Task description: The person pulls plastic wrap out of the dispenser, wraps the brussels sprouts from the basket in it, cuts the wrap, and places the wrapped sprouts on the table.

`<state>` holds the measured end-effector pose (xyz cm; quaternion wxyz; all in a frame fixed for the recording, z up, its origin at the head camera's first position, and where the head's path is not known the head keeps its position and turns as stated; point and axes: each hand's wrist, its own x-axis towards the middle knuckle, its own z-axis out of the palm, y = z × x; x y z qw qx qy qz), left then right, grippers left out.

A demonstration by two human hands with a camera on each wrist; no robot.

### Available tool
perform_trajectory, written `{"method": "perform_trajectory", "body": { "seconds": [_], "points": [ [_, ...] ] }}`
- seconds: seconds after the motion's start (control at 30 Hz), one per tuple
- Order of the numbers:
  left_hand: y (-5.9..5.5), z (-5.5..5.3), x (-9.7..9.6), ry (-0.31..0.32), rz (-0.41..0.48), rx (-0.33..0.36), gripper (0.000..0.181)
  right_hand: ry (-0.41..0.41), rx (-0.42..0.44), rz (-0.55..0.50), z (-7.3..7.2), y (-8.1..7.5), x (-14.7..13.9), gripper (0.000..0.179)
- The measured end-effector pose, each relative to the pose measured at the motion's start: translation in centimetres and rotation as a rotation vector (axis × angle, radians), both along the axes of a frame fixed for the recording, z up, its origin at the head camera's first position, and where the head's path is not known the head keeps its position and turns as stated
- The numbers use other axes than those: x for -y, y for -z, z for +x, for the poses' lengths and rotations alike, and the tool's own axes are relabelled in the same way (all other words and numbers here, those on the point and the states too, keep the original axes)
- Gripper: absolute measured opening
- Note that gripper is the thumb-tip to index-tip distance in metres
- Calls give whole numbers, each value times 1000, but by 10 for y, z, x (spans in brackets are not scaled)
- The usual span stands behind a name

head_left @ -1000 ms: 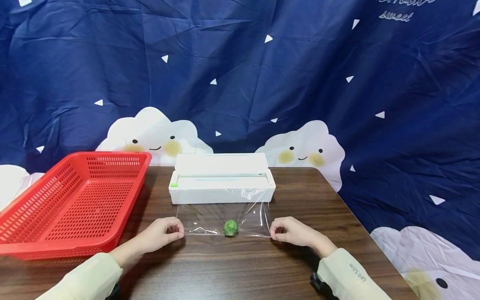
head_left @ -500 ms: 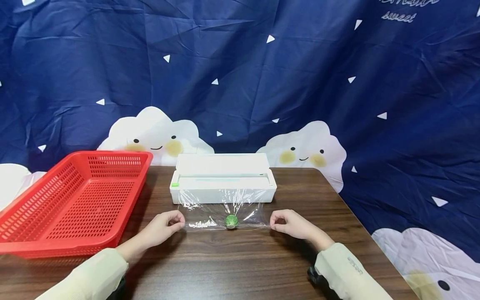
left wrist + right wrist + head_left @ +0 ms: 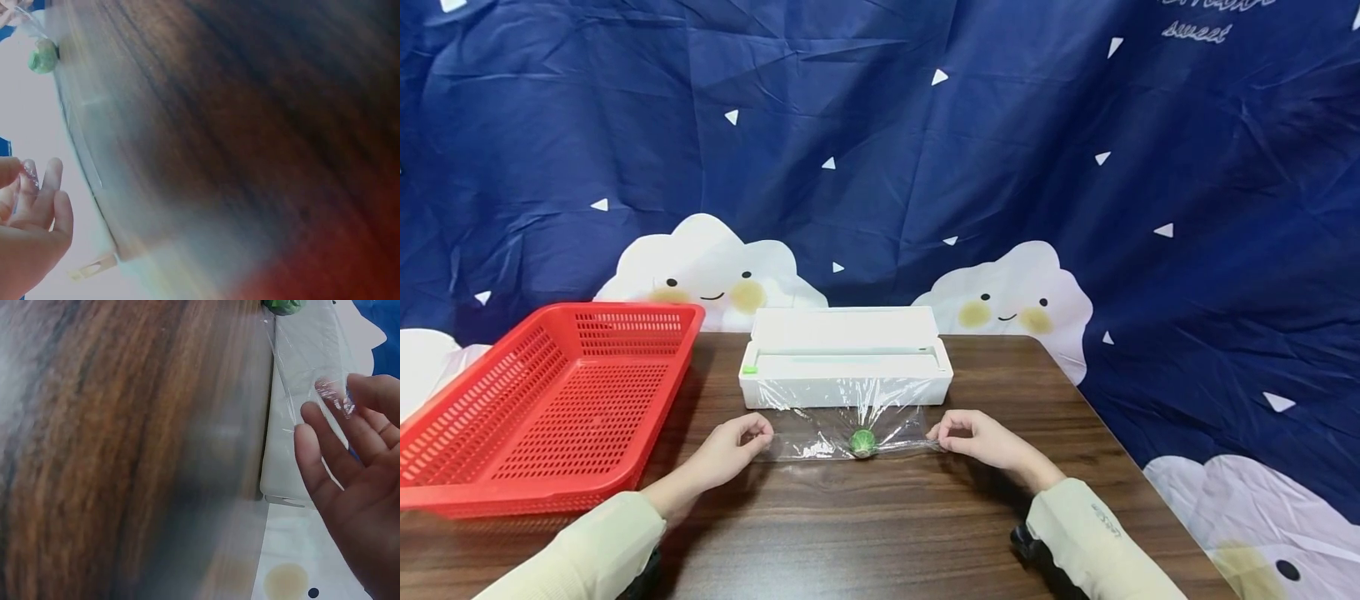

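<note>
Cling film (image 3: pixel 820 448) stretches from the front of a white dispenser box (image 3: pixel 842 392) towards me. My left hand (image 3: pixel 730 446) pinches its left front corner between thumb and fingers. At the right front corner, my right hand (image 3: pixel 973 437) pinches the gathered film; in the right wrist view a crumpled bit of film (image 3: pixel 337 400) shows by the thumb and fingertips. Between the hands, close to the film's front edge, sits a small round green vegetable with a pale stem end (image 3: pixel 862 443), like a Brussels sprout. Whether the film passes over or under it, I cannot tell.
The box's lid (image 3: pixel 842 325) stands raised at the back, with a green tab (image 3: pixel 749 369) at its left end. A red perforated basket (image 3: pixel 658 400) occupies the table's left side. Behind the brown table (image 3: pixel 850 533) hangs a blue cloud-print cloth (image 3: pixel 880 150).
Both hands have shifted a little towards the box, bringing the film's front edge with them. The vegetable has moved slightly the same way. Creases now fan from it to the box.
</note>
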<state>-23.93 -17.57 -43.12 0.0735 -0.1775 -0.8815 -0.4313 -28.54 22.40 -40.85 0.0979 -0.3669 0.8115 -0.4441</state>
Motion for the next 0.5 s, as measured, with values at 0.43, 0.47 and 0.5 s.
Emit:
{"method": "perform_trajectory", "body": {
  "seconds": [0.43,0.47,0.5],
  "points": [
    [1,-2,3,34,78,58,4,-54,72,-124,-6,10,-2,3],
    [2,-3,3,31,81,64,4,-56,67,-127,-6,10,-1,4],
    [2,-3,2,31,85,68,5,-59,60,-128,-7,10,-1,5]
  ]
}}
